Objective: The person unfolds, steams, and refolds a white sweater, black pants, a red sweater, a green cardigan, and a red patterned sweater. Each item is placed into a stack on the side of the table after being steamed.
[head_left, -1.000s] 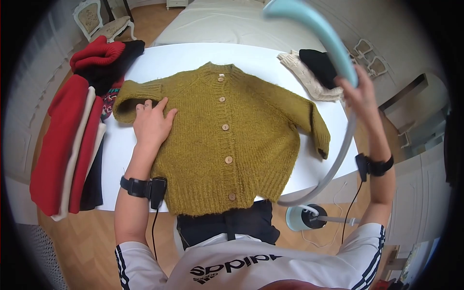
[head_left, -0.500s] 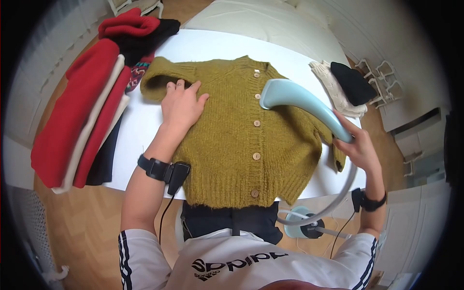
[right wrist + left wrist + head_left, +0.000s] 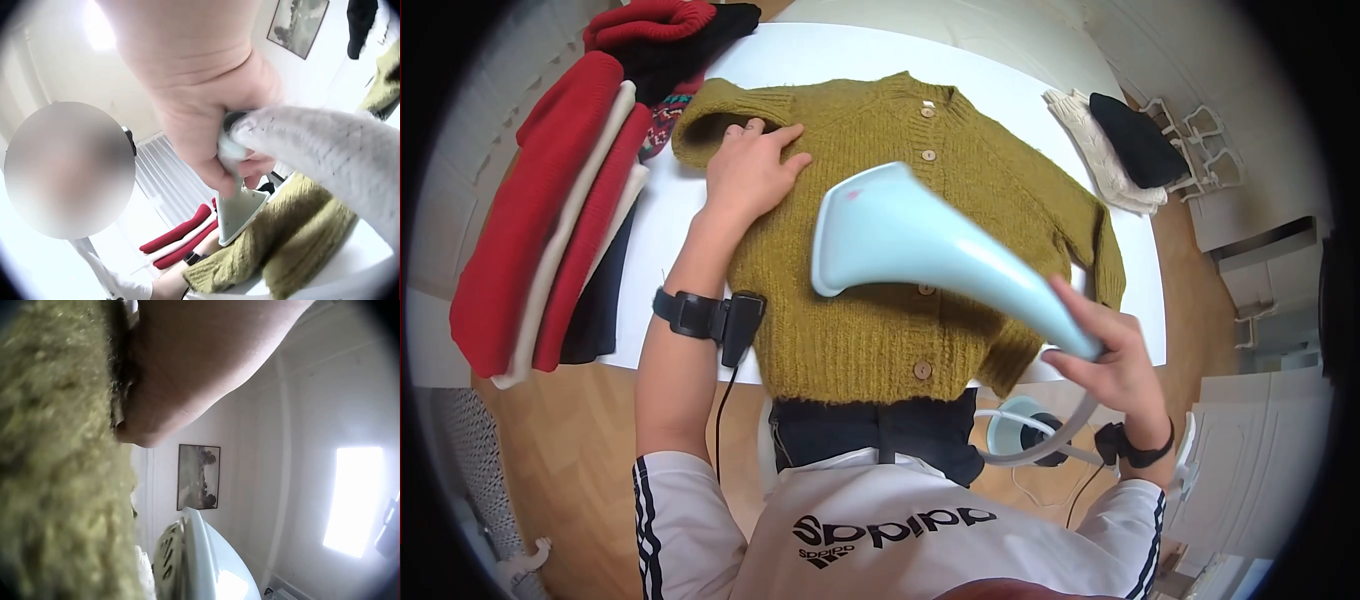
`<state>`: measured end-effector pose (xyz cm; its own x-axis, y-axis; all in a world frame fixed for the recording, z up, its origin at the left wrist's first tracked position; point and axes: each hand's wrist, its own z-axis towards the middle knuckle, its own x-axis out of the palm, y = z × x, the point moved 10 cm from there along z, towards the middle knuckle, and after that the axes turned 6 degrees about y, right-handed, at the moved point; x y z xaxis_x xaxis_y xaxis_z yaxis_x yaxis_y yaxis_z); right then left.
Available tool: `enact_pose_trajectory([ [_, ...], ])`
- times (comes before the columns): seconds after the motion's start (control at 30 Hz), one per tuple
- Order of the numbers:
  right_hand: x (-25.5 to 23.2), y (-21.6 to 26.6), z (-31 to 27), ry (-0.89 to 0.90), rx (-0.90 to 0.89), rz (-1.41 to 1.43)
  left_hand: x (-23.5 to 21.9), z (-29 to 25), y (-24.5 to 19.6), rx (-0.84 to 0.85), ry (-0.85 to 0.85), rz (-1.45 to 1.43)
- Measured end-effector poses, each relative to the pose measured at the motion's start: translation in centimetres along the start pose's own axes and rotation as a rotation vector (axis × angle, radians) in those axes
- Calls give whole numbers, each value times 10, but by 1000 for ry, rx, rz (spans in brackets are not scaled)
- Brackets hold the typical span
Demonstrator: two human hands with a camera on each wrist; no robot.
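Observation:
An olive knitted cardigan (image 3: 830, 130) with a row of round buttons lies spread on a white table (image 3: 830, 50). My left hand (image 3: 750, 175) rests on it with fingers apart, beside the turned-up sleeve on the left. In my right hand (image 3: 1125, 365) is the handle of a light-blue garment steamer (image 3: 920, 240), whose wide head is over the middle of the cardigan and hides some buttons. Its perforated steam plate (image 3: 169, 559) shows side-on in the left wrist view. A grey hose (image 3: 319, 140) runs from the handle past my right wrist.
Folded red and cream knitwear (image 3: 540, 200) is stacked at the table's left edge. A cream knit (image 3: 1095, 150) and a black garment (image 3: 1138, 140) lie at the back right. The steamer's base (image 3: 1005, 428) stands on the floor below the front edge.
My right hand has brought the steamer down from the raised position at the upper right, leftward over the cardigan's middle. My left hand stays on the cardigan by the left sleeve.

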<state>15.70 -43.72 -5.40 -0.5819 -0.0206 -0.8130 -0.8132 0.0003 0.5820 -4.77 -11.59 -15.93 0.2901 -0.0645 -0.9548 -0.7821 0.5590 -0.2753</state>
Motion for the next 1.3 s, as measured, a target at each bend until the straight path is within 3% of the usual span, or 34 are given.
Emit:
enact_pose_trajectory([
  [0.1,17,-3,2,133,27,55,1,2,5,38,94,-60],
  [0.27,-14,-18,-35,187,100,-15,5,3,16,134,157,-147],
  [0.37,-45,-32,-67,77,189,8,11,4,21,148,162,-206],
  [0.43,-61,-58,-91,6,429,81,9,6,18,148,130,-219],
  [0.5,-69,-65,-100,-81,478,72,7,6,16,70,159,-182],
  [0.6,-80,-81,-115,-223,543,54,5,6,12,86,76,-144],
  [0.8,-113,-105,-146,-482,840,-136,3,7,8,94,107,-130],
  [0.97,-123,-103,-155,-602,780,-281,0,4,7,145,19,-135],
  [1.07,-105,-91,-138,-635,638,70,2,6,8,140,65,-146],
  [1.13,-88,-92,-123,-513,589,213,4,7,8,170,49,-146],
  [1.27,-53,-99,-108,-334,710,438,-1,4,5,149,56,-158],
  [1.3,-53,-102,-110,-369,699,485,0,4,6,144,59,-157],
])
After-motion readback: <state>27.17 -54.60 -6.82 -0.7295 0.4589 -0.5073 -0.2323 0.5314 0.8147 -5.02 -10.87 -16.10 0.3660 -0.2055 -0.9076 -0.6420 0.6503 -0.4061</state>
